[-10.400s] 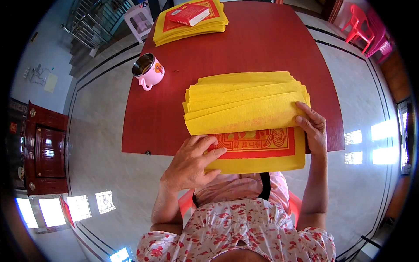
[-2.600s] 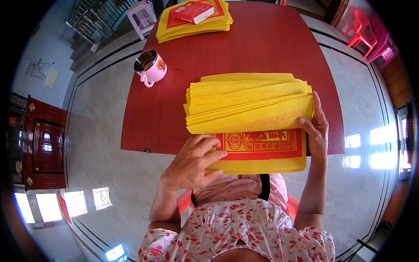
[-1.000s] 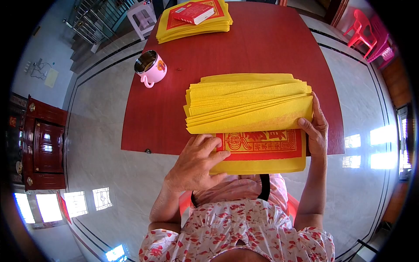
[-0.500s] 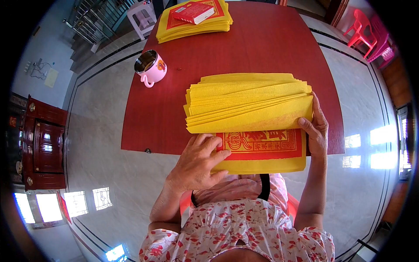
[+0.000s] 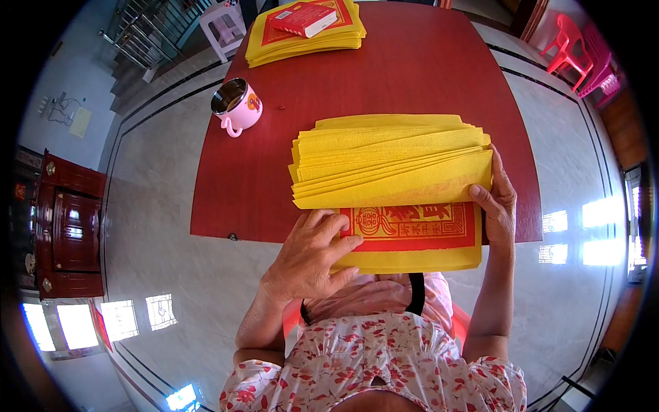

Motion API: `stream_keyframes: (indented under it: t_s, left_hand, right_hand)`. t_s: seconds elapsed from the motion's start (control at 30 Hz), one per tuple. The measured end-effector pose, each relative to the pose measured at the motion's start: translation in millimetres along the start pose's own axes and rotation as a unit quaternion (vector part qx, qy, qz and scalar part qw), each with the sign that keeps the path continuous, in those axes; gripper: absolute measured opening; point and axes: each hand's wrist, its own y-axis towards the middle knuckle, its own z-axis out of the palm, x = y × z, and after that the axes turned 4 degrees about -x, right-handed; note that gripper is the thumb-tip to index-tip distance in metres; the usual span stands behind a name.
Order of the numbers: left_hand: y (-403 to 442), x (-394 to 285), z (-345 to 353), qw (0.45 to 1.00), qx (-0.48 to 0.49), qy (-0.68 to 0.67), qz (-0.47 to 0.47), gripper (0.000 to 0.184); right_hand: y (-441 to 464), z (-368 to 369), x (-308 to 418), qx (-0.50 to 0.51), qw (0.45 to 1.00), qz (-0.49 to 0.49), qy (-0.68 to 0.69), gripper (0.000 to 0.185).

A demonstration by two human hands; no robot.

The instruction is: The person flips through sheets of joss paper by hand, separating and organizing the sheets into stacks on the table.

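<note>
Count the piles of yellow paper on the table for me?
2. One pile of yellow paper is at the far-left corner of the table, beyond the pink mug. The other pile, fanned out, overhangs the near edge, with the left hand and right hand on it.

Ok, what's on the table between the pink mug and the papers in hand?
In the head view, mostly bare red tabletop separates the mug from the papers; one small dark speck shows, nearer the mug.

Yellow paper sheets [image 5: 391, 161] lie fanned at the near edge of the tabletop [image 5: 425, 75]. Their red-printed lower part [image 5: 419, 242] overhangs that edge.
</note>
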Motion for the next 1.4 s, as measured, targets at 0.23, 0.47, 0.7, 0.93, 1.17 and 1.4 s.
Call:
stream_keyframes:
  t_s: [0.23,0.47,0.7,0.93,1.17,1.4]
  left_hand:
    - [0.0,0.4,1.9,1.0,-0.001,0.012,0.005,0.045]
    - [0.4,-0.5,2.0,1.0,-0.002,0.02,0.004,0.045]
    - [-0.4,1.1,1.2,1.0,0.0,0.0,0.006,0.046]
    - [-0.4,2.4,1.2,1.0,0.002,-0.007,0.005,0.045]
    - [-0.2,5.6,3.7,0.998,-0.027,-0.052,0.004,0.03]
    - [1.0,4.1,10.0,0.989,-0.074,-0.122,-0.035,0.008]
  right_hand:
    - [0.2,-1.6,-2.0,-0.002,1.0,0.001,0.004,0.058]
    - [0.1,0.2,-0.8,-0.002,1.0,0.006,0.016,0.059]
    - [0.4,-1.5,-1.0,-0.001,1.0,0.006,0.001,0.058]
    - [0.1,-0.8,-1.1,-0.006,1.0,0.008,0.002,0.058]
    - [-0.7,1.2,-0.1,-0.011,1.0,0.011,0.01,0.059]
    - [-0.9,0.0,-0.3,-0.002,1.0,0.011,0.015,0.058]
